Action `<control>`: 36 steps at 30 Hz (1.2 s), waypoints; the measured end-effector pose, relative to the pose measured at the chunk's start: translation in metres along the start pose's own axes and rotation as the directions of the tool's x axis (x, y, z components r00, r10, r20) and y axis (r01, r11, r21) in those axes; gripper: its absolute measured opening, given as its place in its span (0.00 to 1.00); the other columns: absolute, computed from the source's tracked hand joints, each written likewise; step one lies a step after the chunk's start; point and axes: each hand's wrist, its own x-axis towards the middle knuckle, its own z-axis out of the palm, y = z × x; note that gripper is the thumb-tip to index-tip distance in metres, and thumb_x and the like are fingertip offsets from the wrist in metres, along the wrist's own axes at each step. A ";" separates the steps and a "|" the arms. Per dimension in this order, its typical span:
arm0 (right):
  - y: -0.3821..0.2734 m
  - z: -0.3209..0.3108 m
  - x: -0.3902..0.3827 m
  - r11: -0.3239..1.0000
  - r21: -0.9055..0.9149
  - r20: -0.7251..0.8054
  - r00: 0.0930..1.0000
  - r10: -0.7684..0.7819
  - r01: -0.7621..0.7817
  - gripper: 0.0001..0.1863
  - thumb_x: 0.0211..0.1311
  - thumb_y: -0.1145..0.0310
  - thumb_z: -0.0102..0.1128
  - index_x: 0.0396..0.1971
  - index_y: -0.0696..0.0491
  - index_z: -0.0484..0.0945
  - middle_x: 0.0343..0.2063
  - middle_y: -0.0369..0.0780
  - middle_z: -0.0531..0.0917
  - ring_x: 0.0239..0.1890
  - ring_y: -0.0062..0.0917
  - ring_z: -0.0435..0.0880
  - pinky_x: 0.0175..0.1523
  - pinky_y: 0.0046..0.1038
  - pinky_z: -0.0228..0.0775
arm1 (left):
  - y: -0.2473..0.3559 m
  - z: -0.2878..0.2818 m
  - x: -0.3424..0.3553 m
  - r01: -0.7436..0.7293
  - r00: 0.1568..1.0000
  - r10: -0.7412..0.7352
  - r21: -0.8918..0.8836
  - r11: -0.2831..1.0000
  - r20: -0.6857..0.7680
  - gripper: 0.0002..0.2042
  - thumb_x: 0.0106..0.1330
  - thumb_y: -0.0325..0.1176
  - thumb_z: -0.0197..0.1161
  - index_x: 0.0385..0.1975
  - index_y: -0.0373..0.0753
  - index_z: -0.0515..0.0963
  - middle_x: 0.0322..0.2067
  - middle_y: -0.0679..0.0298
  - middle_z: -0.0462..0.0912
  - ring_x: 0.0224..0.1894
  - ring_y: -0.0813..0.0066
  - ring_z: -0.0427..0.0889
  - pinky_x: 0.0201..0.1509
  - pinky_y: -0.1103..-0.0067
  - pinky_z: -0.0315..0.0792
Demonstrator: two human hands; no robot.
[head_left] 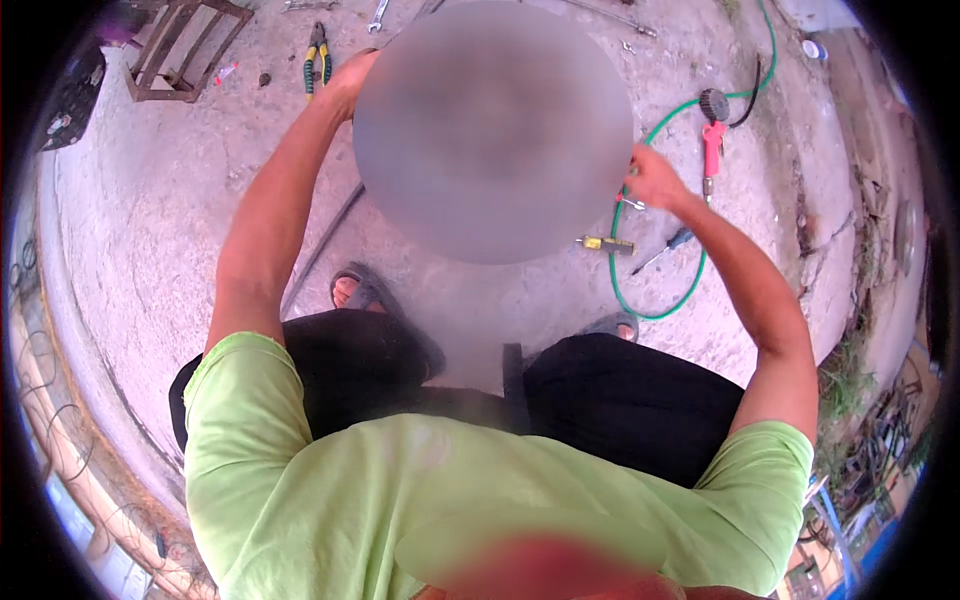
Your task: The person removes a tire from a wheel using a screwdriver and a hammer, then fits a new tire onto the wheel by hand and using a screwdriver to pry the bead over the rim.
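Observation:
A large grey blurred round patch (490, 220) fills the middle of the view and hides what lies between my hands. My left hand (352, 82) is at its upper left edge, with the fingers hidden behind it. At the right edge, my right hand (657, 180) has its fingers curled in. Whatever it grips is too small or too hidden to name. Just below that hand lies a small red and silver piece (630, 202), beside a green hose (615, 270). A yellow-handled tool (610, 245) and a dark-handled screwdriver (665, 248) rest on the concrete nearby.
A pink-handled air inflator (713, 145) with a round gauge lies at right. Green-and-yellow pliers (317, 62), a wrench (378, 16) and a brown slatted frame (150, 75) are at upper left. A dark tube (325, 240) runs near my sandalled left foot (350, 290).

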 end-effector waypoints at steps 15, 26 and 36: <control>0.036 0.055 -0.011 0.711 -0.534 0.221 0.887 -0.405 0.457 0.18 0.68 0.58 0.56 0.54 0.44 0.83 0.47 0.46 0.87 0.50 0.43 0.86 0.51 0.42 0.81 | 0.033 0.009 0.005 0.172 0.981 -0.190 -0.587 0.791 0.032 0.24 0.76 0.47 0.60 0.55 0.28 0.80 0.46 0.54 0.87 0.43 0.68 0.87 0.45 0.69 0.83; 0.004 0.016 -0.063 0.728 -0.682 0.567 0.685 0.458 0.078 0.16 0.53 0.59 0.63 0.36 0.51 0.89 0.36 0.47 0.89 0.41 0.43 0.89 0.47 0.42 0.81 | 0.065 0.056 0.062 0.145 0.984 -0.178 -0.499 0.854 -0.019 0.27 0.74 0.52 0.62 0.55 0.30 0.81 0.50 0.52 0.86 0.49 0.65 0.86 0.54 0.68 0.80; 0.004 -0.030 -0.061 0.836 -0.428 -0.083 0.936 0.341 -0.342 0.26 0.61 0.48 0.65 0.48 0.54 0.83 0.41 0.50 0.87 0.48 0.46 0.86 0.53 0.46 0.78 | 0.126 0.065 0.103 -0.044 0.985 0.035 -0.048 0.998 -0.166 0.30 0.69 0.55 0.61 0.58 0.33 0.80 0.53 0.47 0.85 0.57 0.53 0.83 0.63 0.63 0.73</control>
